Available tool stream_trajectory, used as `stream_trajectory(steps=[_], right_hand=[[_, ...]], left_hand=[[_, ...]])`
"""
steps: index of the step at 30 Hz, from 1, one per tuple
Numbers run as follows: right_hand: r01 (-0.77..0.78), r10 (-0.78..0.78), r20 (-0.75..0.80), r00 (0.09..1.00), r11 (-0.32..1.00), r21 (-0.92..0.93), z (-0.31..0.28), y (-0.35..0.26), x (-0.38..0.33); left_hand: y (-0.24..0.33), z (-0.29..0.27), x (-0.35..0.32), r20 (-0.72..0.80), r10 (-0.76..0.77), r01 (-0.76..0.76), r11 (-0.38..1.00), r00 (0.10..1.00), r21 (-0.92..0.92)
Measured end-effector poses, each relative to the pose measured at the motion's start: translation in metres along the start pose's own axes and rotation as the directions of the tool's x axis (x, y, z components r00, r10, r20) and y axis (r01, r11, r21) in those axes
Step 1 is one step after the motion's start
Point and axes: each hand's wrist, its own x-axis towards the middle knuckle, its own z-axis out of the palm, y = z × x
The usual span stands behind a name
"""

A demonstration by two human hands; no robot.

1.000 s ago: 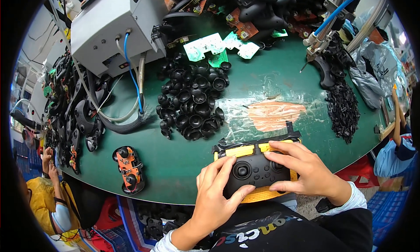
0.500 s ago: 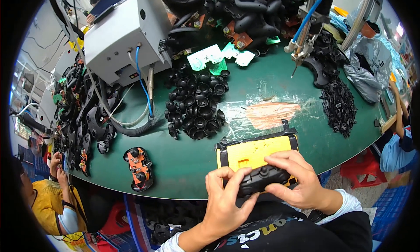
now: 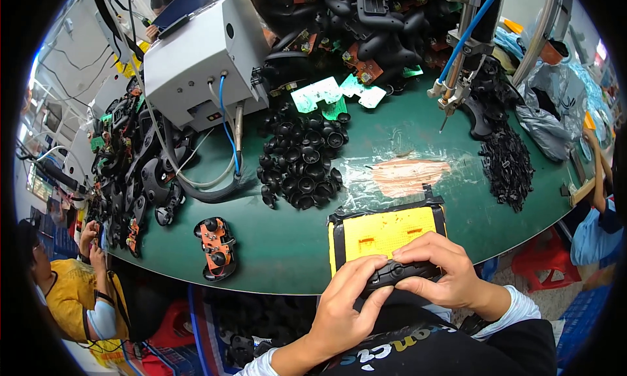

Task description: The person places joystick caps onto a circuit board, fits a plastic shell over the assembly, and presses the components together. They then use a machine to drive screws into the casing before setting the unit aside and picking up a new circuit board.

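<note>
A black game controller (image 3: 400, 272) is gripped between both hands at the table's near edge, tilted so that its edge faces up. My left hand (image 3: 349, 301) pinches one end, thumb below and fingers above. My right hand (image 3: 444, 271) holds the other end the same way, its fingers curled over the top. Partly beneath the hands lies a yellow pad with black taped edges (image 3: 385, 229), with two small slots showing. Left of it, an open controller half with an orange circuit board (image 3: 215, 249) rests on the green table.
Black thumbstick caps (image 3: 304, 160) form a heap mid-table. A pile of small black parts (image 3: 506, 167) lies right, below a screwdriver on a stand (image 3: 450, 92). A grey machine box (image 3: 202, 62) with hoses stands left. Controllers (image 3: 372, 17) crowd the back. A co-worker (image 3: 78, 291) sits left.
Both hands have drawn the controller slightly nearer me and tipped it, so less of its face shows. More of the yellow pad is uncovered. The whole view has shifted slightly.
</note>
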Motion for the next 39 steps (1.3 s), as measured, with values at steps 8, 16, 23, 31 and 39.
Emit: stream_trajectory(steps=[8,16,23,31,39], right_hand=[[0.096,-0.099,-0.069,0.993,0.994,-0.054,0.004,-0.007,-0.004],[0.037,-0.037,-0.019,0.999,0.999,0.019,0.002,-0.009,0.010],[0.109,-0.110,-0.020,0.994,0.993,-0.044,0.006,-0.003,0.011],[-0.192,0.198,-0.001,0.980,0.951,0.243,-0.005,0.005,-0.005],[-0.134,0.146,-0.035,0.989,0.963,0.236,-0.004,0.006,0.002]], left_hand=[[0.001,0.003,-0.006,-0.040,0.075,-0.074,0.997,0.996,0.027],[-0.005,0.002,-0.003,-0.014,0.034,-0.034,0.998,0.999,-0.045],[-0.002,0.000,-0.004,-0.044,0.016,-0.015,1.000,0.999,0.013],[0.001,-0.004,0.004,0.074,0.047,-0.050,0.998,0.996,0.039],[0.007,-0.002,0.006,-0.059,0.079,-0.072,0.991,0.995,0.109]])
